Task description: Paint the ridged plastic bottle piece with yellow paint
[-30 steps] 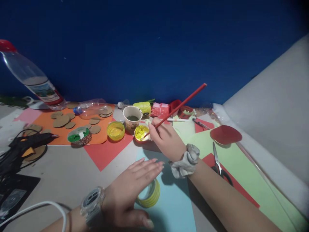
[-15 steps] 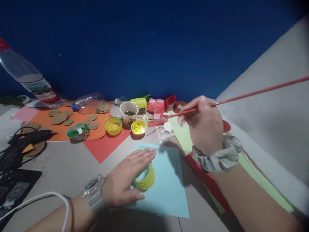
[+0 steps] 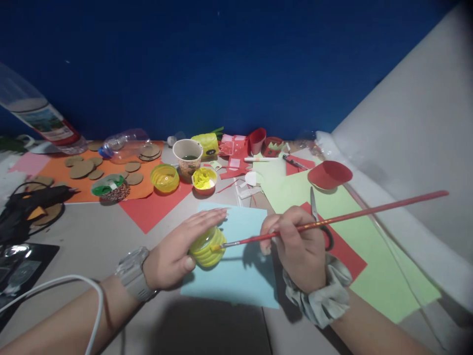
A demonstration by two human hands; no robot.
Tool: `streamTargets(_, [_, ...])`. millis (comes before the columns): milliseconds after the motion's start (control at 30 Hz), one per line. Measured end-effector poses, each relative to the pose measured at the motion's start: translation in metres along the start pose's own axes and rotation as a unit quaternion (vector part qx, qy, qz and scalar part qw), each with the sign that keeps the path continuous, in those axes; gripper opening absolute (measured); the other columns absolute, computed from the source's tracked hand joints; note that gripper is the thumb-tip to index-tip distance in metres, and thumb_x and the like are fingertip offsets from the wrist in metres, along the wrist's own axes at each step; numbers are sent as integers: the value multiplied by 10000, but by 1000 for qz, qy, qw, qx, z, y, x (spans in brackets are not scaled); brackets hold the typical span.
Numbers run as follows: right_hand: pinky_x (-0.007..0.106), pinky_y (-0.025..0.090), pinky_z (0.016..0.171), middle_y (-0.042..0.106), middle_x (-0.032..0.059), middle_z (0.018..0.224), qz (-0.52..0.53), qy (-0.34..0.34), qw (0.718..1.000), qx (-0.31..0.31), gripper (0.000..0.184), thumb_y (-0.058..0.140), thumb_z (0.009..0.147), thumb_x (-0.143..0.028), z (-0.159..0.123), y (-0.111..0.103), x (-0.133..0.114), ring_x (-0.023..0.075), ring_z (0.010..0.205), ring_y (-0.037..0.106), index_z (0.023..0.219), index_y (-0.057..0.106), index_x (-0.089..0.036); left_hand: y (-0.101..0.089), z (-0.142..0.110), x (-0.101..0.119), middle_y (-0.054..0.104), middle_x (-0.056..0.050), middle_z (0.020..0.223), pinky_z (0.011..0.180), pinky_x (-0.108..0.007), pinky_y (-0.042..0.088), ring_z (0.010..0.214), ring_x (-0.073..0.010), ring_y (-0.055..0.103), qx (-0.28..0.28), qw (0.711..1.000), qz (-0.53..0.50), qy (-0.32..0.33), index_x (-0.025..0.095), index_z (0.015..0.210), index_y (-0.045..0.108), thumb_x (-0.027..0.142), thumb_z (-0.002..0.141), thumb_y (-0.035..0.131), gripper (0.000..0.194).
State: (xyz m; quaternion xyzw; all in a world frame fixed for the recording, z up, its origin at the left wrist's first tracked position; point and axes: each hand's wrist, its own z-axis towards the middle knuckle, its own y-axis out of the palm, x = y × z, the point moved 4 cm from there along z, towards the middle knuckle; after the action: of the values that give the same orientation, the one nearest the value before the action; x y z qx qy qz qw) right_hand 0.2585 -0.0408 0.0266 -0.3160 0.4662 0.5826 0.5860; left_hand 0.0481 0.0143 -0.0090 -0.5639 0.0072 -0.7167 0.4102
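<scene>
My left hand lies over a small yellow-painted ribbed plastic piece and grips it between thumb and fingers. The piece rests on a light blue paper sheet. My right hand pinches a long red paintbrush. The brush tip touches the right side of the yellow piece. A small dish of yellow paint stands farther back, beside a paper cup of dark water and a yellow plastic cup.
Scissors lie on red and green paper at the right. A glue gun with cables sits at the left. Cardboard discs lie on orange paper, with plastic bottles behind. A red paper cap and scraps lie near the blue wall.
My right hand came from the paint dish, swung right and then down to the yellow piece, where the brush tip now touches. My left hand closed around the piece and tilted it.
</scene>
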Motion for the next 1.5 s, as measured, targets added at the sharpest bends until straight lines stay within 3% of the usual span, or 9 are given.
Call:
streamTargets(400, [249,510,489,661,-11,652,-33,-40,998,-22,187,548,1006,-228,-7,-1,1,126,533,627,827,598,-219,2,0,-2,382,-115,1622,1250,-450,238,1491,-338,366,-2,1000,10,-3,208,1569,343,748,966,243,816])
streamTargets(833, [269,507,466,632,-23,588,-67,-32,997,20,230,577,994,-291,-1,-8,-1,137,487,594,771,569,-235,2,-1,-3,377,-132,1622,1245,-477,229,1483,-354,374,-10,1000,10,-7,193,1575,330,764,956,230,849])
streamTargets(1000, [255,506,477,659,-12,632,-39,-35,998,-37,206,558,1002,-252,-3,-3,1,128,513,618,802,596,-223,2,-3,-4,355,-122,1634,1248,-465,212,1489,-351,365,-13,1000,14,-9,214,1584,306,781,944,245,857])
streamTargets(1233, [248,513,491,663,-7,641,-41,-32,997,-47,184,553,1000,-227,-7,0,3,127,530,627,826,609,-214,2,-2,-3,358,-128,1632,1263,-493,160,1487,-359,371,-19,999,33,-5,213,1589,298,818,915,252,907])
streamTargets(1500, [241,526,499,673,0,666,-26,-43,996,-71,157,550,997,-194,-8,2,2,126,551,636,865,633,-207,1,-1,-3,424,-145,1593,1253,-466,216,1447,-362,439,-16,999,30,0,199,1562,367,931,799,239,1065])
